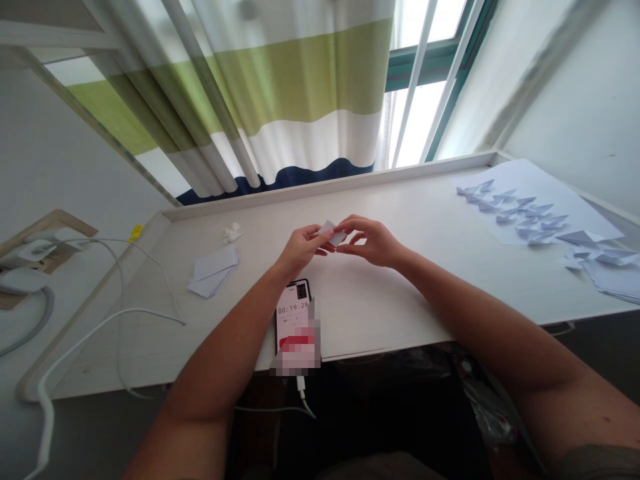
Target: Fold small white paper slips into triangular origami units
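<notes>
Above the middle of the white table, a small piece of folded white paper (327, 227) is held between both hands. My left hand (306, 245) pinches it from the left side. Thumb and fingers of my right hand (364, 239) close on its right edge. The exact folds are too small to make out. On the left of the table lies a small stack of white paper sheets (215, 263). Several folded paper pieces (525, 212) stand in rows on a large white sheet (530, 175) at the right.
A phone (293, 320) showing a timer lies near the front edge, with a white cable (301, 387) plugged in. Crumpled white bits (233, 233) lie at the back left. Cables and a power strip (45, 250) are at the far left. More sheets (613, 277) lie at the right edge.
</notes>
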`<state>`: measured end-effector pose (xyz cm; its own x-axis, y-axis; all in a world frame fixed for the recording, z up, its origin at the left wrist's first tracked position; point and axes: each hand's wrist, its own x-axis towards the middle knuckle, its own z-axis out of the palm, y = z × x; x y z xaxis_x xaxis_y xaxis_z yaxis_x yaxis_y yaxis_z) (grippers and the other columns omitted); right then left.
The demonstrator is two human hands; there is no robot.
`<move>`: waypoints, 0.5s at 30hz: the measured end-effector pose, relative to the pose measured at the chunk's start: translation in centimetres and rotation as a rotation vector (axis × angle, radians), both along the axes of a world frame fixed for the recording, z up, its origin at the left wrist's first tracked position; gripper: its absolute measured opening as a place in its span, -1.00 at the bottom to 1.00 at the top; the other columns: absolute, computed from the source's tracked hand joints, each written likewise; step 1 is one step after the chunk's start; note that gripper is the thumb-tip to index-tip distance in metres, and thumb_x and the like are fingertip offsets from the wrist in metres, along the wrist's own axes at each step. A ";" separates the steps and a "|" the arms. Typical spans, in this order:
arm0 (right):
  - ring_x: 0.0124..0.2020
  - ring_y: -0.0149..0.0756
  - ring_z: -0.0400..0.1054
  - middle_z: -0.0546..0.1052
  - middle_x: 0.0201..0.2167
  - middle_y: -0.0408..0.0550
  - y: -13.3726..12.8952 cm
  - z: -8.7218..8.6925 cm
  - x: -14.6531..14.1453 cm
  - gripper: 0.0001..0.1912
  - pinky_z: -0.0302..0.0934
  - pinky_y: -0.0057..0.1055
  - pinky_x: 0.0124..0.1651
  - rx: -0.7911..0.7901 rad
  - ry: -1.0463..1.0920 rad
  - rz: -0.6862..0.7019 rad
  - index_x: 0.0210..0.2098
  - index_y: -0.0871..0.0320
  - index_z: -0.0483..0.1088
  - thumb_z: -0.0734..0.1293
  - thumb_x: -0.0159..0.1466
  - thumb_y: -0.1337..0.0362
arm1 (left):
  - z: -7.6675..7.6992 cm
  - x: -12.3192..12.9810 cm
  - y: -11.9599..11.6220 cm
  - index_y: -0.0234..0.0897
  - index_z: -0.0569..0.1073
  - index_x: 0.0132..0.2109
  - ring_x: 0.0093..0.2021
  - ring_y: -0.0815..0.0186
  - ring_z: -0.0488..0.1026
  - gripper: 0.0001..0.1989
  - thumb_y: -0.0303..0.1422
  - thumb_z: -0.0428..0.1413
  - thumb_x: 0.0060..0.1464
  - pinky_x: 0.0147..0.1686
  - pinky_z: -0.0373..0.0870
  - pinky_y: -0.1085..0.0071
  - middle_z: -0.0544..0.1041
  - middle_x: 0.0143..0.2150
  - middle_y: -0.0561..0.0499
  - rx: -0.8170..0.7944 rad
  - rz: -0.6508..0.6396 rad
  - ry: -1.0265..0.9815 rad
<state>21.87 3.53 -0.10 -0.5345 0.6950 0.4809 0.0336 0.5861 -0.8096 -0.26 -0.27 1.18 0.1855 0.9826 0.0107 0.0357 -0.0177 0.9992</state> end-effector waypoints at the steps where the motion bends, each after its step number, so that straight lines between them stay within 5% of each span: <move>1: -0.07 -0.11 0.57 0.65 -0.04 0.02 0.1 0.0 0.0 -0.62 0.59 -0.15 -0.11 -0.002 -0.001 -0.003 -0.04 0.02 0.65 0.62 0.23 0.00 | 0.0 0.0 0.0 -0.28 0.66 -0.15 -0.22 0.23 0.67 -0.55 0.05 0.41 0.12 -0.14 0.52 0.31 0.73 -0.23 -0.10 0.003 0.005 -0.007; 15: -0.10 -0.11 0.58 0.69 -0.16 0.03 0.0 0.2 -0.3 -0.54 0.49 -0.19 -0.11 -0.224 0.095 -0.056 -0.23 0.10 0.66 0.63 0.18 -0.16 | 0.0 0.3 -0.3 -0.27 0.52 -0.13 -0.14 0.15 0.74 -0.59 -0.16 0.49 0.05 -0.02 0.59 0.19 0.75 -0.20 -0.09 -0.001 -0.023 -0.097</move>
<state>21.62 3.48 0.12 -0.4519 0.8171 0.3581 -0.0219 0.3911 -0.9201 0.03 -0.55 1.13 0.2062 0.9781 0.0284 -0.0613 -0.0161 0.9980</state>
